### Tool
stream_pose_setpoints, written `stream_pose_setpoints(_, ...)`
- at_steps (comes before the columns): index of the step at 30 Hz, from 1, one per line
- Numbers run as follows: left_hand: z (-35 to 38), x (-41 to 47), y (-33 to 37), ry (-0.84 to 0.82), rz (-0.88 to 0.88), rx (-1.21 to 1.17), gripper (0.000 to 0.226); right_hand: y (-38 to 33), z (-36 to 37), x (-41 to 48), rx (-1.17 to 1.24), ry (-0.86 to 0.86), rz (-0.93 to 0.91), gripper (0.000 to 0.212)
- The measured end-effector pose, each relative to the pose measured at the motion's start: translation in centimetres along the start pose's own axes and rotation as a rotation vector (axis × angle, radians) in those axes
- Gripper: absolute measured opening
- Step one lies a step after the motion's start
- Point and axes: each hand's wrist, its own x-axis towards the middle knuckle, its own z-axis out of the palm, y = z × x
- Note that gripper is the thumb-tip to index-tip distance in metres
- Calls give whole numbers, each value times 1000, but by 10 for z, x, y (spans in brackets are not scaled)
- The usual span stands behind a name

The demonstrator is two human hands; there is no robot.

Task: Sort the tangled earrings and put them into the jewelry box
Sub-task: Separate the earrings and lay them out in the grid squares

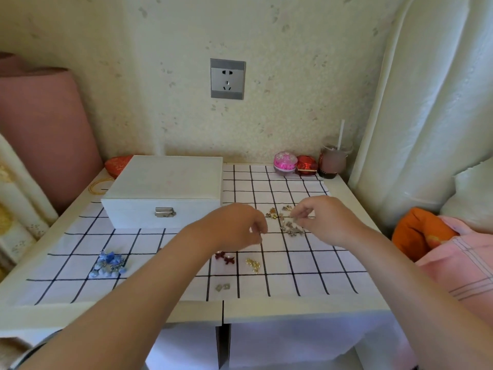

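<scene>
A grid cloth (314, 265) covers the tabletop (293, 309), with open squares along its near right edge and to the right of the closed white jewelry box (165, 188), which sits far left. The right hand (321, 218) pinches at the tangled earrings (290, 227) right of centre. The left hand (238, 227) curls just beside them; whether it holds anything I cannot tell.

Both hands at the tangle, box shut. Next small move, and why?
Probably raise the right hand a little, grip closed, to tease one piece out of the tangled earrings its fingertips seem to pinch. The left hand hovers beside the pile, and the jewelry box is shut, so boxing can wait.
</scene>
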Motion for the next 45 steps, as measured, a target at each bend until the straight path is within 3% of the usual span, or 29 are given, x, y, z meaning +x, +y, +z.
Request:
stream_pose_setpoints(7,8,45,15,73,-44,27,18,20,10,15,-110,18,-43,15)
stream_pose_setpoints(14,27,67,16,23,-23,35,23,23,17,28,-219,-58,-176,21)
stream_pose_setpoints(21,31,69,6,61,-42,41,7,25,18,33,-232,-11,-186,13)
stream_pose_setpoints(28,40,73,18,60,8,-10,17,24,17,33,-282,-37,-224,12)
stream_pose_setpoints(34,37,72,12,62,-37,-24,5,30,17,33,-190,36,-190,5)
stream_pose_setpoints(39,26,69,3,45,-76,-90,13,31,17,28,6,93,-111,7)
stream_pose_setpoints(45,18,57,0,-3,-43,-213,19,22,15,20,203,9,-110,21)
